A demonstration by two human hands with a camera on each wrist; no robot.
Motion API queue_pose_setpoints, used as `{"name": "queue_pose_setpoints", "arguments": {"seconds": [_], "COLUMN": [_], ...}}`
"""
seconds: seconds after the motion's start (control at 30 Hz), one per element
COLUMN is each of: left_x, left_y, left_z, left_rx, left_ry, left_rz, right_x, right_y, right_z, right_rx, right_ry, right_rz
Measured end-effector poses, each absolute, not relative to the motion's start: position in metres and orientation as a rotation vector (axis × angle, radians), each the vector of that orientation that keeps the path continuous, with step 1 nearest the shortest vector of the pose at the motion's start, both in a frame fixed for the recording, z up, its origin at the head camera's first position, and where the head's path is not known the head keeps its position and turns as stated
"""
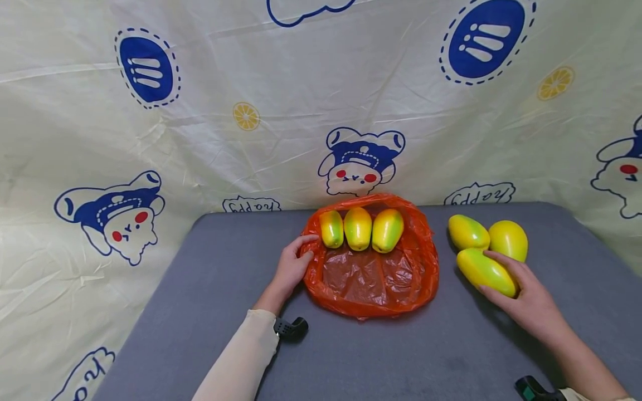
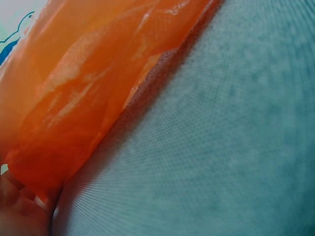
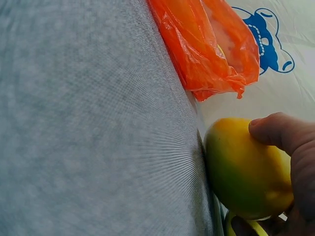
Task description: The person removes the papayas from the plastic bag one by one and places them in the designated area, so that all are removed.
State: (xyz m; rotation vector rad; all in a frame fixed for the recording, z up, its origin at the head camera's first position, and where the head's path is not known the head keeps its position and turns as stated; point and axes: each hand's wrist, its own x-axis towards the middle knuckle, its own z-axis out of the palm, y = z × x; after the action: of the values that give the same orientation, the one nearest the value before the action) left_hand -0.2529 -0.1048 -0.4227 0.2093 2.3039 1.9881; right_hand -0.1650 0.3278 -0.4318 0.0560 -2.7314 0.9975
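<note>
An orange-red plastic bag [image 1: 371, 303] lies spread open on the grey table. Three yellow-green mangoes [image 1: 358, 229] stand in a row inside it, along its far side. My left hand [image 1: 293, 263] pinches the bag's left rim; in the left wrist view the hand [image 2: 22, 209] shows only partly, beside the bag [image 2: 93, 83]. To the right of the bag, my right hand [image 1: 531, 301] grips a mango [image 1: 485, 272] between thumb and fingers. That mango [image 3: 243, 169] seems close to the tabletop in the right wrist view.
Two more mangoes, one oblong [image 1: 468, 231] and one rounder [image 1: 509, 239], sit just behind the gripped one. A pale printed cloth [image 1: 286, 161] hangs behind the table's [image 1: 200, 312] far edge. Dark wrist devices [image 1: 292, 328] are strapped on both arms.
</note>
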Motion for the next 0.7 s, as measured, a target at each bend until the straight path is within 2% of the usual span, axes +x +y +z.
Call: {"name": "queue_pose_setpoints", "arguments": {"seconds": [0.7], "left_x": [-0.2518], "left_y": [-0.1045], "left_z": [-0.4211], "left_rx": [0.207], "left_ry": [2.31], "left_rz": [1.976], "right_x": [-0.166], "right_y": [0.3289], "right_z": [-0.4344], "right_rx": [0.025], "right_ry": [-2.688], "right_rz": [0.896]}}
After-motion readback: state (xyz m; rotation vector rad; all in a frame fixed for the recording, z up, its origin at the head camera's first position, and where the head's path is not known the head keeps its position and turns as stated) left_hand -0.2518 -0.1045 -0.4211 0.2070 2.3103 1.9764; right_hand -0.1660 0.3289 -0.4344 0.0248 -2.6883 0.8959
